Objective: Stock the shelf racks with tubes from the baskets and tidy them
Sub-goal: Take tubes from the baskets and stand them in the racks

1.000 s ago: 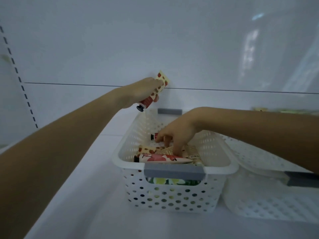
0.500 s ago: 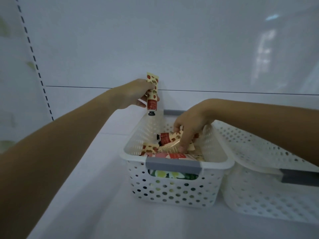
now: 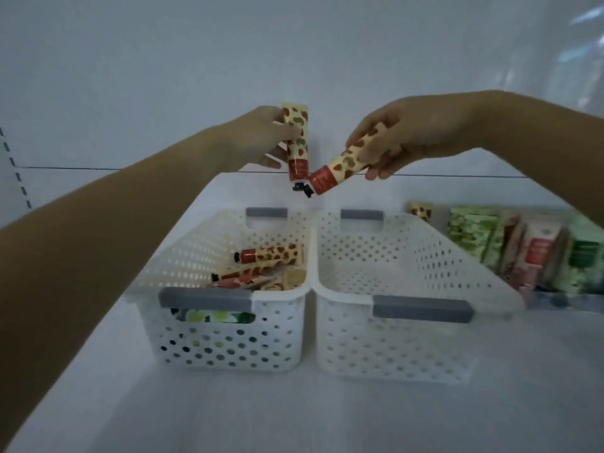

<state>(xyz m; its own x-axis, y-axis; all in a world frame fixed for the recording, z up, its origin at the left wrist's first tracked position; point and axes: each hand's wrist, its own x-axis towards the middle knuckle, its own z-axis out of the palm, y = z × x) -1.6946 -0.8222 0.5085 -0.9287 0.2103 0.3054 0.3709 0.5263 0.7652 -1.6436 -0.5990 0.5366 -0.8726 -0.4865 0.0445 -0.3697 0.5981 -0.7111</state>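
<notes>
Above the far end of the left basket (image 3: 277, 322), the right hand (image 3: 402, 138) has risen out of the pile, its fingers (image 3: 377, 173) pinching a slanted tube (image 3: 330, 178). It meets the upright tube (image 3: 294, 117) gripped by the left hand (image 3: 258, 138), their caps almost touching. Both tubes look ready for the stocked row (image 3: 536, 253) at far right. More loose tubes (image 3: 271, 255) remain in the basket. The label writing is too blurred to read.

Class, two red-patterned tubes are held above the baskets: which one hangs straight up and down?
The left-hand tube, gripped by the left hand, hangs vertical, cap at the bottom; the right-hand tube, in the right hand, slants, cap down-left.
</notes>
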